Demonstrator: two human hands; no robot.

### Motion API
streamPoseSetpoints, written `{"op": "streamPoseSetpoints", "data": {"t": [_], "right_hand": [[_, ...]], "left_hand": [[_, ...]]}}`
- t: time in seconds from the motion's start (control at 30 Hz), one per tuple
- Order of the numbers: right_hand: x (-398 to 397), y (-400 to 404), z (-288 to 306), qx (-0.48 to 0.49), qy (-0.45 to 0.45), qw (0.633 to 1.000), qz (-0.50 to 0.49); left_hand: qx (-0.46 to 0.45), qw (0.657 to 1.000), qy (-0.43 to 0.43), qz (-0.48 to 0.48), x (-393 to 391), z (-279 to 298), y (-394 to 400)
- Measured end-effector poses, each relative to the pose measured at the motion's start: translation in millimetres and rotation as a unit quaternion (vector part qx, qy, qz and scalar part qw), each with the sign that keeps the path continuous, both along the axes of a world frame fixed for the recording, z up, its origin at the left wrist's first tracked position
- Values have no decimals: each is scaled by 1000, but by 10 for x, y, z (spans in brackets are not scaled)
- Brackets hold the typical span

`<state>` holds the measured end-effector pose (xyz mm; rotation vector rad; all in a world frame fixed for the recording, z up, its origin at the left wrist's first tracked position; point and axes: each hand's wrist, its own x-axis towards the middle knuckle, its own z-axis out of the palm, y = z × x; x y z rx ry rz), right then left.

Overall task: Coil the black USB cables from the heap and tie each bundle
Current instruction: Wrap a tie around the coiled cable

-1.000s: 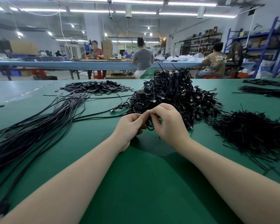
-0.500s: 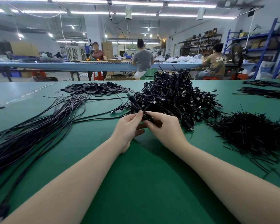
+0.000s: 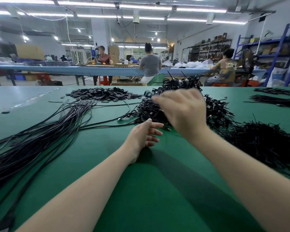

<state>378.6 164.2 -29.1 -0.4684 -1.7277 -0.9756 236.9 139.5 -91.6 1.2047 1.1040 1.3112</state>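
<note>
- Head view: green table point(image 3: 141, 190) fills the near half; its far edge runs across the frame just behind the piles, with a blue bench point(image 3: 74, 70) and three seated people beyond it.
- Open room: the near centre of the mat between the two forearms is bare, and so is the far-left corner. Left and right sides are crowded.
- Left side: long bundle of loose black cables point(image 3: 40, 139) fans from the near-left edge toward the far centre, a few strands curling out to the right.
- Far centre-left: flat pile of small black tabs point(image 3: 104, 95), apart from the cables.
- Centre-far: heap of coiled black USB cables point(image 3: 216, 111), partly hidden behind the right hand.
- Right: dense pile of thin black ties point(image 3: 264, 139) just beside the heap, reaching toward the right edge. More black bundles point(image 3: 274, 100) far right, well apart.
- left hand point(image 3: 144, 134): low over the mat at the near edge of the heap, fingers loosely spread, empty, thumb tip close to a stray cable end; contact unclear.
- right hand point(image 3: 182, 111): raised above the heap, motion-blurred, fingers extended toward the far left. A small dark coiled shape point(image 3: 147, 94) sits at the fingertips; too blurred to tell whether it's held or whether the hand is splayed or pinching.
</note>
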Motion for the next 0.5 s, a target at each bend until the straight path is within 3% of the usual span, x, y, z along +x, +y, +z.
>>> {"op": "streamPoseSetpoints", "data": {"t": [0.07,0.1,0.17,0.2,0.23,0.3,0.4,0.5], "right_hand": [[18,235,381,-89,13,987,-137],[38,369,553,-195,4,949,-249],[43,523,777,-435,-28,805,-403],[2,556,787,-518,-49,742,-422],[-63,567,733,-573,-79,712,-398],[-205,456,426,-619,-135,717,-292],[-322,123,-299,-629,-169,728,-213],[-337,-123,-747,-605,-112,765,-192]], "left_hand": [[26,999,46,6,-4,-27,-12],[33,997,71,9,-5,-39,-18],[43,995,89,0,1,-64,-19],[49,995,86,-7,-1,-76,-15],[53,995,85,-9,-6,-74,-17],[54,996,77,14,-10,-78,-1],[46,986,66,145,5,-102,37],[18,968,149,203,-3,-76,71]]}}
